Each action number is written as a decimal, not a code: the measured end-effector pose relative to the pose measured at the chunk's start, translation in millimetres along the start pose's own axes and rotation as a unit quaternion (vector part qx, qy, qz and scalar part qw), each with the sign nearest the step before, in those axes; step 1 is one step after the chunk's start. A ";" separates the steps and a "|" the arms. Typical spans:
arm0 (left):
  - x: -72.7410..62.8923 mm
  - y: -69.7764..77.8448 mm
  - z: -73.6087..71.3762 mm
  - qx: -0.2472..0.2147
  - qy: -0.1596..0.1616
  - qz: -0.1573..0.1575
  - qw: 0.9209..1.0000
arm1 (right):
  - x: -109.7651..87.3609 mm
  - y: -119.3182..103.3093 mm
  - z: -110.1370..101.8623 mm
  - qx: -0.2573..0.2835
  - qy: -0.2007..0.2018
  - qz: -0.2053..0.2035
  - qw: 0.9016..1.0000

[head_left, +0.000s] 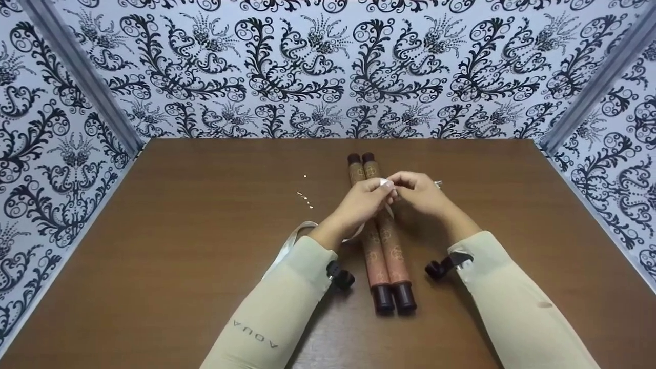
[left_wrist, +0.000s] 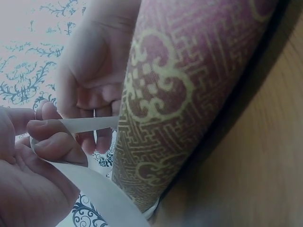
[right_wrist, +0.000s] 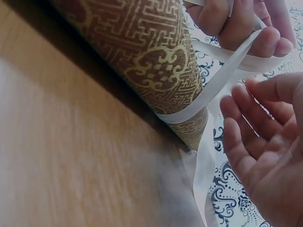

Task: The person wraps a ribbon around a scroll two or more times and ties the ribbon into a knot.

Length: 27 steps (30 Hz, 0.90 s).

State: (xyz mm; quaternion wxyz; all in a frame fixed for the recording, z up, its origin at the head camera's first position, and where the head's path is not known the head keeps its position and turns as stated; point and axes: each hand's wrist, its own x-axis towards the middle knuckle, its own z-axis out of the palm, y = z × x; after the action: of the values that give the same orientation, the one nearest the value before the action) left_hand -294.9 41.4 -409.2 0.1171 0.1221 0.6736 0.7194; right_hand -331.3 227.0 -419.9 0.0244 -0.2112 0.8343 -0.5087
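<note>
Two patterned rollers with dark end caps, looking like a rolled scroll [head_left: 376, 251], lie side by side on the table. A white ribbon [right_wrist: 199, 106] passes around the scroll. My left hand [head_left: 366, 197] is above the scroll and pinches the ribbon; in the left wrist view its curled fingers [left_wrist: 52, 142] have the ribbon looped over them. Close against it is my right hand [head_left: 423, 195], seen in the right wrist view with loosely bent fingers [right_wrist: 241, 127] and no ribbon visible between them. The hands partly cover the scroll's upper middle.
The brown wooden table [head_left: 195, 220] bears small pale flecks [head_left: 305, 197] left of the scroll. More ribbon [head_left: 292, 241] trails beside the left sleeve. Patterned panels [head_left: 318, 66] stand behind the table and at both sides.
</note>
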 end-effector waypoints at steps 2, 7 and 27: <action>-0.3 0.0 -0.5 -0.004 0.000 0.001 1.000 | -1.3 2.1 1.0 0.028 -0.023 -0.011 0.999; -1.6 1.2 -0.8 -0.011 -0.002 -0.001 1.000 | -5.5 6.5 3.3 0.110 -0.064 -0.019 0.992; 0.4 2.4 -5.4 0.033 0.016 0.012 0.999 | -8.7 14.5 1.4 0.144 -0.118 -0.018 0.982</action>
State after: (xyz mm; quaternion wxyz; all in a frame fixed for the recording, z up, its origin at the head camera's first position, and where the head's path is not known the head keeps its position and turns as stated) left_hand -297.1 36.3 -407.2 0.0937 0.1220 0.6973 0.7001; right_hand -327.8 234.9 -434.6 0.1439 -0.2795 0.7393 -0.5954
